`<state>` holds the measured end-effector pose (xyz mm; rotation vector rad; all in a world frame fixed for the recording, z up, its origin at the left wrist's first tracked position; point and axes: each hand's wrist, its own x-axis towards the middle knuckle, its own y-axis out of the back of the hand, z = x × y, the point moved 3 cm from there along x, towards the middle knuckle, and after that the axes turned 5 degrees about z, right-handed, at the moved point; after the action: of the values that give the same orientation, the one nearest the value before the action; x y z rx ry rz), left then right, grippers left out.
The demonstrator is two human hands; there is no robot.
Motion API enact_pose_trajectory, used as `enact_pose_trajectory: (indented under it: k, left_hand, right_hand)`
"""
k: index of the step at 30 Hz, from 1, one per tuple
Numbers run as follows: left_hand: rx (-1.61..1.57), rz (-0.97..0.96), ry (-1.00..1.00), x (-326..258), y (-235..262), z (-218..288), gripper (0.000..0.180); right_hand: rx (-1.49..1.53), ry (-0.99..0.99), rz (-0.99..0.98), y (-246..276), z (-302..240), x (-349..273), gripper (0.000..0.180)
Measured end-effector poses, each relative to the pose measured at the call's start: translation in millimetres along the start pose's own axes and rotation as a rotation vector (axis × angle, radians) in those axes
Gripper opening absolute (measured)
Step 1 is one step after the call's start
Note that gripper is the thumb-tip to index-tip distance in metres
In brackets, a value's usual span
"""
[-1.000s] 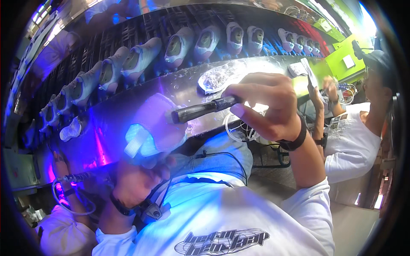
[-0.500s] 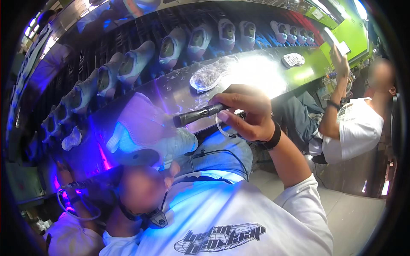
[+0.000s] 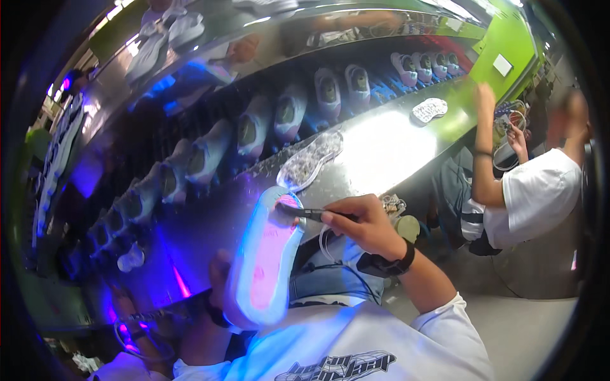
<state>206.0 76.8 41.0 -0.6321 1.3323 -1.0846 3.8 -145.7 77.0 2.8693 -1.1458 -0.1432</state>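
Note:
My left hand (image 3: 220, 279), partly hidden behind the shoe, grips a white shoe (image 3: 260, 254) from its left side. The shoe's underside faces up, a pink middle within a pale rim, lit blue along the left. Between its thumb and fingers my right hand (image 3: 363, 222) pinches a black-handled brush (image 3: 311, 214). The dark brush head is at the shoe's far end and appears to touch the underside. A pale loop of tubing (image 3: 326, 244) hangs below the right hand. Just beyond the shoe, a loose sole (image 3: 310, 162) lies on the metal bench.
A row of pale shoes (image 3: 248, 127) stands along a dark rack behind the metal bench (image 3: 381, 162). Another sole (image 3: 429, 110) rests farther right, and a small one (image 3: 131, 258) at left. A co-worker (image 3: 530, 197) sits on the right by a green panel (image 3: 499, 54).
The shoe has turned from its side to underside up. My right hand has come down and the brush head now meets the shoe's far end. The co-worker's arms have shifted.

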Motion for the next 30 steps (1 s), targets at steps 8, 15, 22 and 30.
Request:
enact_pose_trajectory:
  k: [8,15,22,30]
  left_hand:
    - [0.141,-0.049,-0.045,113.0,-71.7,19.6,0.058]
    - [0.765,-0.044,-0.161,307.7,-191.6,35.9,0.070]
    - [1.919,0.268,-0.611,569.6,-297.8,50.4,0.079]
    - [2.498,0.263,-0.736,752.5,-259.1,60.7,0.059]
  right_hand:
    - [-0.340,0.491,0.375,52.4,-15.6,-30.8,0.014]
    - [0.037,0.169,0.875,144.0,28.8,-58.1,0.017]
    - [0.113,-0.115,0.994,151.8,54.9,-77.1,0.021]
    - [-0.100,-0.266,0.986,160.6,67.1,-67.6,0.021]
